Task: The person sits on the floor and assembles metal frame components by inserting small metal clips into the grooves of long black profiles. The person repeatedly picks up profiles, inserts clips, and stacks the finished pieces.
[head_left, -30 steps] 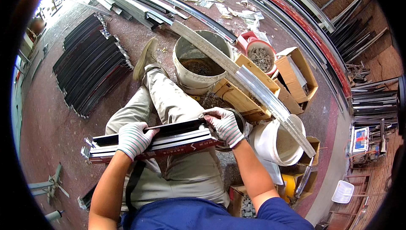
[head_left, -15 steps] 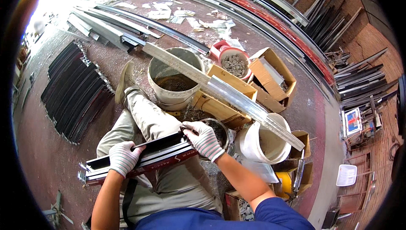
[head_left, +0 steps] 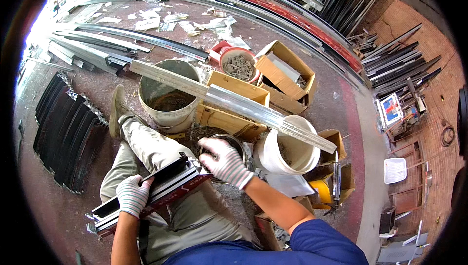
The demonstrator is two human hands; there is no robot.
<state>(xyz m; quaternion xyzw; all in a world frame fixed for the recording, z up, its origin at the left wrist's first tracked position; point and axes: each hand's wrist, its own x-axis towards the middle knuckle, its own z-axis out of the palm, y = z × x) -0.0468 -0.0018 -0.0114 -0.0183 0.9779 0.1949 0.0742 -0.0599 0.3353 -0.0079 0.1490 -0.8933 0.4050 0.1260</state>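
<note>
A short bundle of black, silver and dark red metal profiles [head_left: 169,182] lies slanted across my lap. My left hand [head_left: 132,196], in a striped white glove, is closed round the bundle toward its left end, thumb on top. Just off the right end is my right hand [head_left: 225,162], gloved alike. Its fingers are blurred by motion, but thumb and forefinger stand apart with nothing visible between them. Behind and partly under that hand sits a round metal bowl [head_left: 242,149]; the hand hides much of its inside.
A long metal bar [head_left: 243,105] spans a grey bucket [head_left: 161,117], a wooden box [head_left: 229,120] and a white bucket [head_left: 265,155]. Farther back are a red bucket of small hardware [head_left: 239,67] and a cardboard box [head_left: 282,77]. Black profiles [head_left: 68,133] lie at left.
My right hand has let go of the bundle's right end and moved off it toward the bowl. The left hand keeps its hold. The whole view has shifted, with things now farther left.
</note>
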